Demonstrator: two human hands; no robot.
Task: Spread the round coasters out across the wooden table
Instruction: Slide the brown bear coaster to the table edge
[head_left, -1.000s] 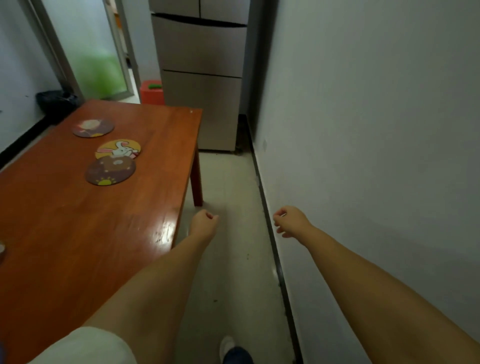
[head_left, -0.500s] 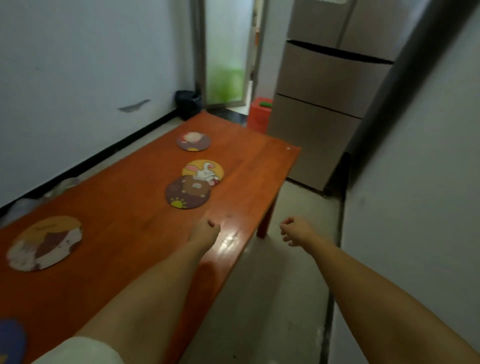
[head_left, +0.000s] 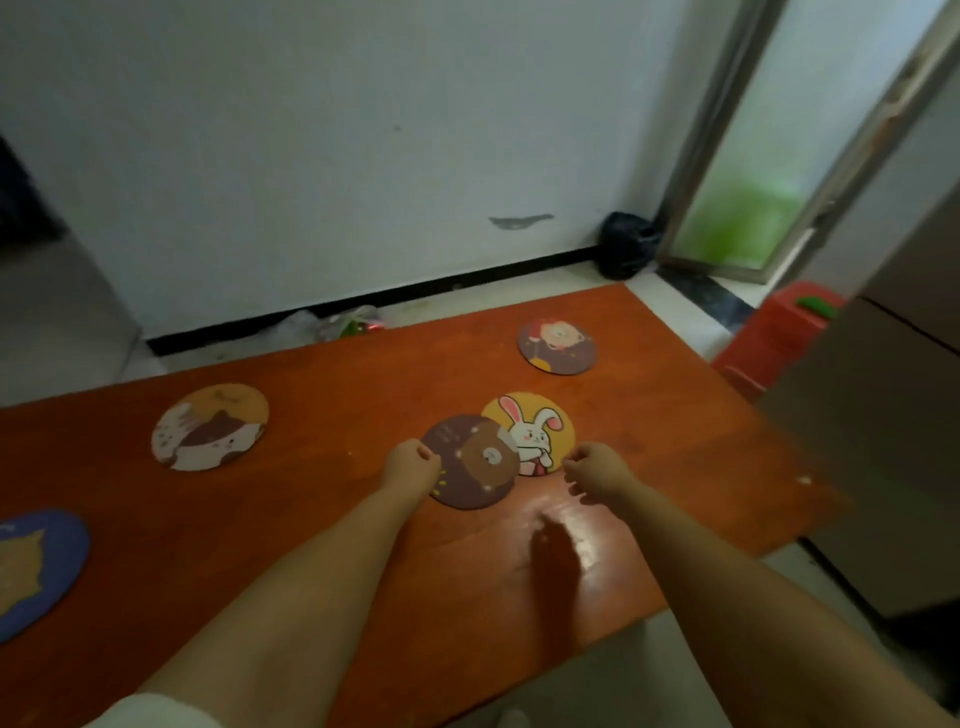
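Brown bear coaster (head_left: 475, 462) lies between curled fingers (head_left: 422, 453), both hands empty.

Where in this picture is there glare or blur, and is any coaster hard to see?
Head view: glare lies on the wooden table just below the right hand; the table's right edge is smeared by motion blur; the blue coaster is cut by the left frame edge; the rabbit coaster is sharp.
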